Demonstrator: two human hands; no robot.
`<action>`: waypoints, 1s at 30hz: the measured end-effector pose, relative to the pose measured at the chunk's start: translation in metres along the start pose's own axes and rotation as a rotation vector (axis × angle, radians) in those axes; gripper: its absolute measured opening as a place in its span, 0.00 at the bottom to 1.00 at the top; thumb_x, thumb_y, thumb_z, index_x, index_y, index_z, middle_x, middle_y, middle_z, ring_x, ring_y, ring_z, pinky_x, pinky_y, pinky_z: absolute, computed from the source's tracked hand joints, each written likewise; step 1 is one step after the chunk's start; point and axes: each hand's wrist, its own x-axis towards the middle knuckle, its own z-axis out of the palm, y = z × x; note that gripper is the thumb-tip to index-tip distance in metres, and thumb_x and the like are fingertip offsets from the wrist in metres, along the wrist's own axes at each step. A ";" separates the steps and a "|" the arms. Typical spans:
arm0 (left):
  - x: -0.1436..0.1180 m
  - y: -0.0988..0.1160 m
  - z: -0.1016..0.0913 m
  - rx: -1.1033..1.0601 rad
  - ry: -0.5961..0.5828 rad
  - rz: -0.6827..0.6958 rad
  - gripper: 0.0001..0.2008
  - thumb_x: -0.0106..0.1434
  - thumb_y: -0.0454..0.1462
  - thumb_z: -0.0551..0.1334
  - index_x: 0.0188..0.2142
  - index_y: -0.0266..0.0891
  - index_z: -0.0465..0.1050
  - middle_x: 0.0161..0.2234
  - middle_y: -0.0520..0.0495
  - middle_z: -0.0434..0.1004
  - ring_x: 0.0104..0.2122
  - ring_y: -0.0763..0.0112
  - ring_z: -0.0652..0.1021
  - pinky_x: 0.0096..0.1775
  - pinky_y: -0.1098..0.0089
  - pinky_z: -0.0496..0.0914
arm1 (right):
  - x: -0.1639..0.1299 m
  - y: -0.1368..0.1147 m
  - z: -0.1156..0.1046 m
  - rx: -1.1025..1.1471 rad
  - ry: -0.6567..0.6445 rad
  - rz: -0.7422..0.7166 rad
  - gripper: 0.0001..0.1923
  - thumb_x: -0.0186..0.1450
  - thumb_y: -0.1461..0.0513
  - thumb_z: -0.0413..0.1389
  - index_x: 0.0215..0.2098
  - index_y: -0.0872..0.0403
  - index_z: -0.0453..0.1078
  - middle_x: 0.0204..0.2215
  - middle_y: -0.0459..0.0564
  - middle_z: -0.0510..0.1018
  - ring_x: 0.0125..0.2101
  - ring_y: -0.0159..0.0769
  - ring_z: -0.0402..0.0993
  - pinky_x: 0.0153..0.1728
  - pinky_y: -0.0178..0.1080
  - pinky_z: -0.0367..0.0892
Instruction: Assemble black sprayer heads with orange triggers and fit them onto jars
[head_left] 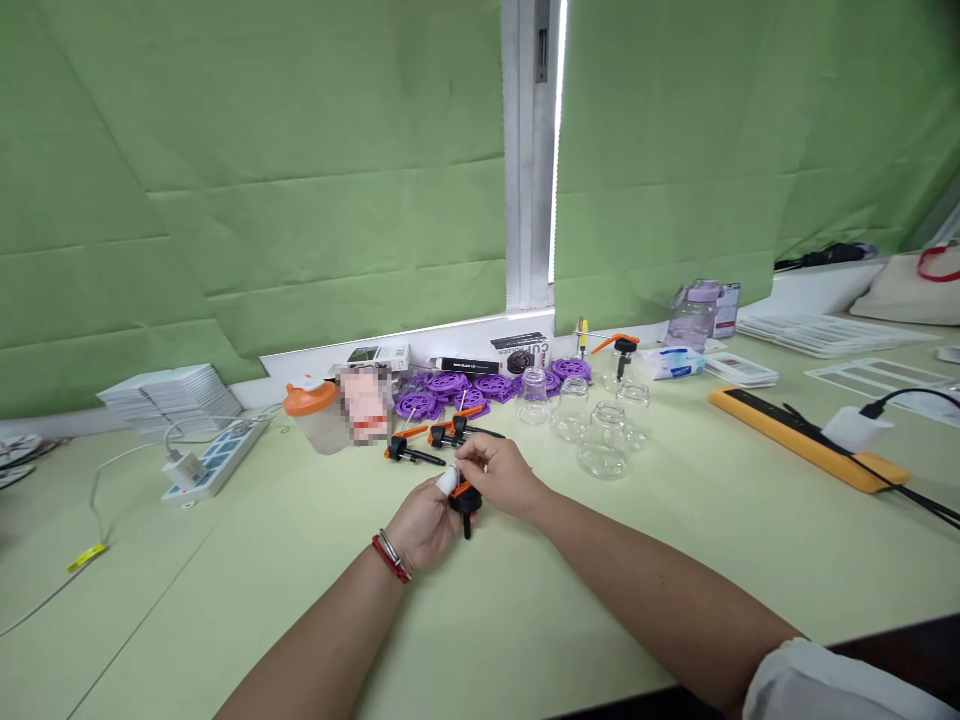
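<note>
My left hand [424,528], with a white wrap on one digit, is closed around a black crank lid [466,500] that has an orange handle and a black stem pointing down. My right hand [498,474] pinches at the top of this lid; whatever its fingertips hold is too small to make out. Just beyond my hands lie several similar crank lids [409,451] on their sides. Clear glass jars [602,450] stand to the right of them, and one jar farther back carries a crank lid [624,350] with its orange handle raised.
Purple round plastic parts [493,387] are piled by the window sill. On the left are an orange-lidded cup [311,412] and a white power strip [225,462]. An orange power strip [806,440] with cables lies at the right. A purple bottle [691,315] stands behind.
</note>
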 end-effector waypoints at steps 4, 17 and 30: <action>0.001 0.000 -0.002 -0.021 0.023 -0.017 0.04 0.61 0.34 0.58 0.33 0.34 0.70 0.28 0.46 0.71 0.25 0.71 0.71 0.25 0.69 0.67 | 0.000 -0.003 -0.003 -0.111 -0.078 0.009 0.05 0.56 0.66 0.55 0.29 0.55 0.73 0.26 0.46 0.76 0.25 0.28 0.68 0.27 0.31 0.63; 0.003 0.009 -0.013 -0.032 -0.053 0.055 0.10 0.62 0.41 0.60 0.37 0.35 0.73 0.38 0.42 0.75 0.38 0.65 0.75 0.34 0.70 0.70 | -0.006 -0.005 -0.004 -0.533 -0.337 -0.292 0.15 0.53 0.67 0.63 0.40 0.54 0.71 0.44 0.52 0.74 0.47 0.43 0.65 0.50 0.47 0.55; -0.010 0.021 -0.013 0.437 -0.265 0.038 0.22 0.52 0.35 0.68 0.48 0.42 0.68 0.45 0.42 0.71 0.36 0.64 0.75 0.33 0.65 0.73 | -0.001 -0.006 -0.015 -0.541 -0.499 -0.480 0.11 0.57 0.65 0.59 0.40 0.51 0.72 0.46 0.49 0.72 0.48 0.39 0.64 0.51 0.45 0.52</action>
